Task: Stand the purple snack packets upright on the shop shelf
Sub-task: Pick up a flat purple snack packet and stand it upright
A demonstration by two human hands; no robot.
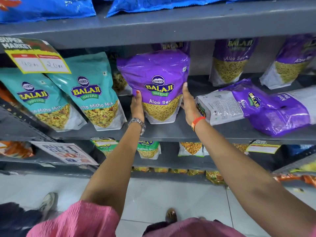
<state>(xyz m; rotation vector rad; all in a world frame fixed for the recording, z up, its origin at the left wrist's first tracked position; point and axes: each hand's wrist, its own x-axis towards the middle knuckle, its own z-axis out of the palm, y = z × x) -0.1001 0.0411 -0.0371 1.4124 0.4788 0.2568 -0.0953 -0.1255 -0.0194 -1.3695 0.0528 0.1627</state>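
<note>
A purple Aloo Sev packet (158, 82) stands upright on the grey shelf (171, 132), near its front edge. My left hand (137, 106) presses its left side and my right hand (188, 103) presses its right side, so both hold it. Right of it, two purple packets (239, 101) (287, 113) lie flat on the shelf. Further back, two more purple packets (230, 62) (294, 62) stand upright. Another purple packet (171, 46) shows behind the held one.
Two teal Khatta Mitha Mix packets (92, 93) (39, 101) lean to the left of the held packet. A price tag (35, 55) hangs from the shelf above. Blue bags (46, 7) lie on the top shelf. Smaller packets (148, 149) fill the lower shelf.
</note>
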